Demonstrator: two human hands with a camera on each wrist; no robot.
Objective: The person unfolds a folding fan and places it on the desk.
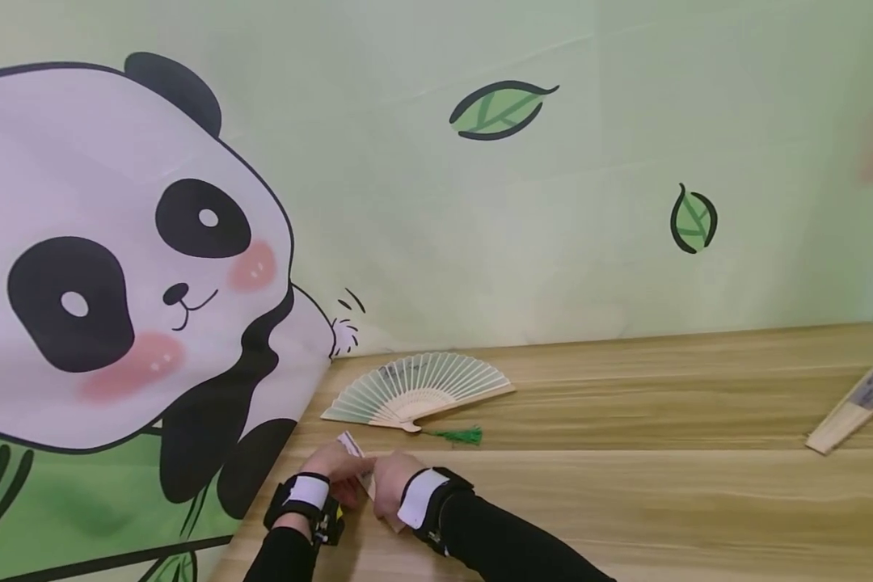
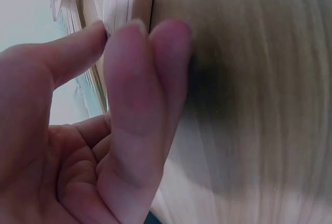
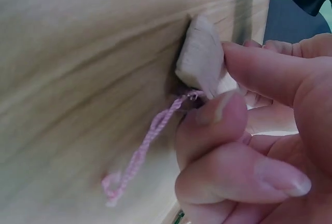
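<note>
Between both hands is a folded fan (image 1: 347,442), close over the wooden table near its left side. My left hand (image 1: 335,467) pinches it by thumb and fingertips; in the left wrist view its ribbed wooden sticks (image 2: 123,1) show beyond the fingers. At the other end my right hand (image 1: 395,477) pinches the fan between thumb and fingers. The right wrist view shows the blunt wooden end (image 3: 199,53), with a twisted pink cord (image 3: 145,143) hanging from it. Most of the fan's middle is hidden by the hands.
A spread pale green fan (image 1: 422,388) with a green tassel (image 1: 461,436) lies just beyond the hands. Another folded fan (image 1: 854,408) lies at the table's far right. Behind the wooden table (image 1: 626,485) hangs a green backdrop (image 1: 553,242) with a printed panda and leaves.
</note>
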